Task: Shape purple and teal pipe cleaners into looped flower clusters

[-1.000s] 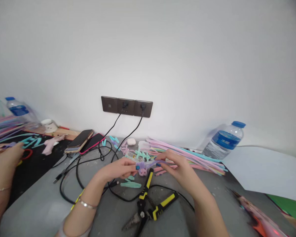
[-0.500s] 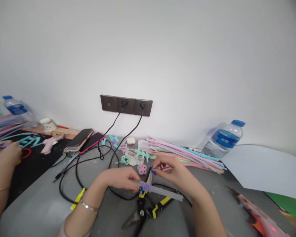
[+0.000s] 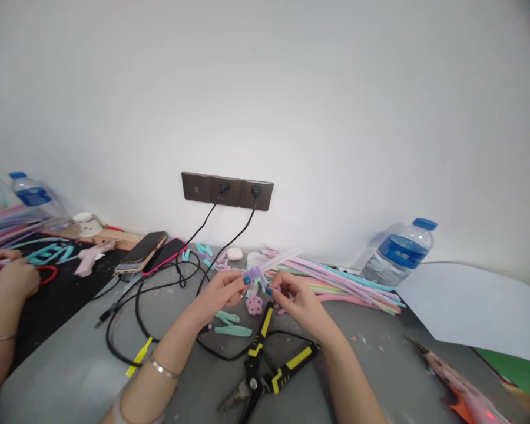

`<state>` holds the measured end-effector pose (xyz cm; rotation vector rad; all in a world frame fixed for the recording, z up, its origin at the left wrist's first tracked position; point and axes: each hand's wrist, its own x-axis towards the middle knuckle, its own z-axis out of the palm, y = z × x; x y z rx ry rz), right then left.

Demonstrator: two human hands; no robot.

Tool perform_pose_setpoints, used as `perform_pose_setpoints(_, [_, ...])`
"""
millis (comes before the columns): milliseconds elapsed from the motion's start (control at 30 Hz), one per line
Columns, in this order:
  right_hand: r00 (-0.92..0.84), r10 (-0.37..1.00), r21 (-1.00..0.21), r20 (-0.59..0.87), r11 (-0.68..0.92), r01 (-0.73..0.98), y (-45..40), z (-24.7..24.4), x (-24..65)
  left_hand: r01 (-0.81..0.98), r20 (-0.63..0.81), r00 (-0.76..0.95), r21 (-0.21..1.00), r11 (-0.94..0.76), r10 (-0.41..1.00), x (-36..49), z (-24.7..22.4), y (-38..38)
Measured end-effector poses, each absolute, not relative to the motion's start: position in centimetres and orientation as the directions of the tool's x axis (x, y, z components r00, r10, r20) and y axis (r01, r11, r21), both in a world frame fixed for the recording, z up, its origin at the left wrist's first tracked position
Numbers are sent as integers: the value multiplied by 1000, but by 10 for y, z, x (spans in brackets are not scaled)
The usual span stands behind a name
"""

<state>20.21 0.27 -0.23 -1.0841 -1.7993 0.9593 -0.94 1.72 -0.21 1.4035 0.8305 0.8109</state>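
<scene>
A purple fuzzy strip (image 3: 254, 273) is coiled around a translucent white stick (image 3: 279, 257) that points up to the right. My left hand (image 3: 224, 290) pinches the coil at its left side, fingers closed. Thumb and fingertips of my right hand (image 3: 291, 294) are pressed together on the strip's end, right of the coil. Just below the coil lies a pink flower shape (image 3: 254, 304). Black and yellow pliers (image 3: 257, 359) rest with their handles spread beneath my hands. Two mint-green folded strips (image 3: 233, 331) lie below my left hand.
Behind my right hand lies a bundle of pastel fuzzy sticks (image 3: 335, 280). A water bottle (image 3: 400, 250), white paper (image 3: 472, 309) and pink glue gun (image 3: 461, 386) are at right. Cables (image 3: 136, 312) and phones (image 3: 142, 252) lie left, near another person's hands (image 3: 13, 277).
Both my hands have lifted the coil up and away from the pliers. The stick now points up to the right instead of down, and the mint-green strips have come into view.
</scene>
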Motion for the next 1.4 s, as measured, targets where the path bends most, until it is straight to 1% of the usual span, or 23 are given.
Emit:
perform_pose_setpoints(67, [-321, 901, -837, 291, 402, 370, 2, 0, 199, 115, 49, 396, 988, -103, 917, -6, -4, 21])
perform_pose_setpoints(133, [-329, 895, -790, 300, 427, 440, 0, 4, 200, 270, 111, 365, 938, -220, 924, -6, -6, 23])
perform_pose_setpoints(200, [-338, 897, -761, 286, 427, 488, -3, 9, 204, 390, 131, 393, 872, -294, 910, -9, -7, 24])
perform_pose_setpoints(300, [-374, 897, -763, 237, 410, 500, -9, 21, 212, 483, 60, 483, 814, -323, 874, -11, -3, 19])
perform_pose_setpoints(367, [-413, 887, -760, 206, 411, 504, -14, 29, 217, 487, -23, 562, 817, -308, 827, -13, 2, 14])
perform_pose_setpoints(467, [-480, 865, -772, 147, 404, 491, -20, 38, 225, 416, -134, 736, 863, -287, 664, -14, 11, 6])
perform_pose_setpoints(533, [-546, 832, -827, 94, 370, 423, -21, 39, 229, 373, -203, 833, 893, -251, 515, -16, 17, 3])
perform_pose_setpoints(600, [-618, 784, -893, 60, 318, 317, -20, 35, 231, 338, -241, 886, 921, -195, 396, -18, 20, 3])
perform_pose_setpoints(667, [-652, 755, -945, 66, 258, 203, -17, 28, 229, 295, -228, 907, 944, -147, 353, -19, 19, 4])
perform_pose_setpoints(733, [-627, 772, -973, 103, 210, 98, -12, 19, 225, 239, -173, 901, 963, -122, 397, -20, 16, 6])
perform_pose_setpoints(833, [-514, 836, -975, 191, 220, -4, -7, 8, 216, 168, -87, 806, 982, -86, 586, -17, 8, 8])
perform_pose_setpoints(900, [-451, 865, -971, 220, 237, -20, -4, 5, 209, 125, -42, 710, 990, -68, 703, -13, 4, 9])
perform_pose_setpoints(1000, [-357, 914, -980, 194, 198, -27, -2, 2, 199, 104, 22, 593, 989, -103, 805, -6, 1, 10])
perform_pose_setpoints(1133, [-267, 950, -986, 165, 164, -25, 2, -4, 193, 175, 55, 495, 971, -162, 867, 0, -2, 12])
perform_pose_setpoints(1333, [-310, 936, -984, 165, 133, -123, 7, -15, 192, 227, 56, 491, 955, -189, 870, 2, -4, 12])
perform_pose_setpoints(1400, [-336, 929, -985, 156, 119, -129, 8, -19, 194, 238, 45, 497, 953, -186, 866, 2, -4, 12])
